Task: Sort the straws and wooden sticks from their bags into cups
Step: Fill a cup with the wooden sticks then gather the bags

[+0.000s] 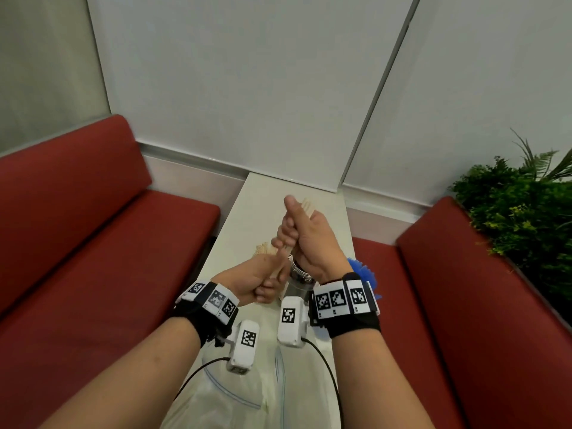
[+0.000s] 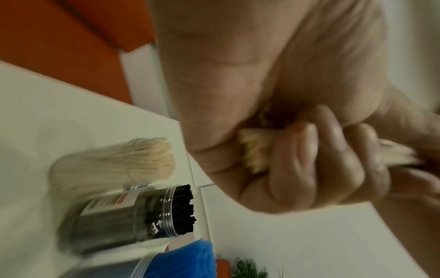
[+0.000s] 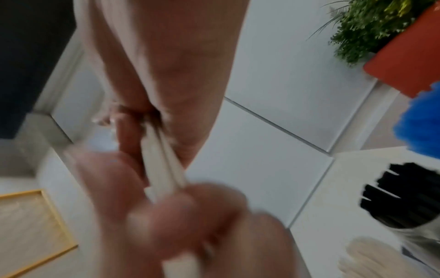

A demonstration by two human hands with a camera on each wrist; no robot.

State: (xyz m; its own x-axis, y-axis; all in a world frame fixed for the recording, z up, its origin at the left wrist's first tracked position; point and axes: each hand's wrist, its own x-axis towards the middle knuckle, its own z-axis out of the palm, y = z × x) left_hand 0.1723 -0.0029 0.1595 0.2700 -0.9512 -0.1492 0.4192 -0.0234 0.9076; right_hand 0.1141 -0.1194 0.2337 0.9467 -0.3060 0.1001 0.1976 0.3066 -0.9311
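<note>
Over the narrow white table (image 1: 247, 212) between two red benches (image 1: 93, 227), you hold a bundle of wooden sticks (image 1: 306, 205) in both fists, raised above the cups, likely to square the ends before dropping them in. Your right hand (image 1: 312, 239) wraps the upper part, thumb up along the bundle, the stick tips poking out beyond your fingers; your left hand (image 1: 263, 280) curls closed round the lower end, nearer your body. Below your fingers stands the clear cup of black straws (image 2: 152, 212), with the cup of pale sticks (image 2: 114, 165) beside it on the left and the blue straws (image 2: 181, 259) on the right, so most of the sorting looks done. Clear bags (image 1: 229, 394) lie flat under your wrists, apparently emptied. From the head view your hands hide most of the cups, and both wrist views are motion-blurred, so the number of sticks in your grip cannot be told.
</note>
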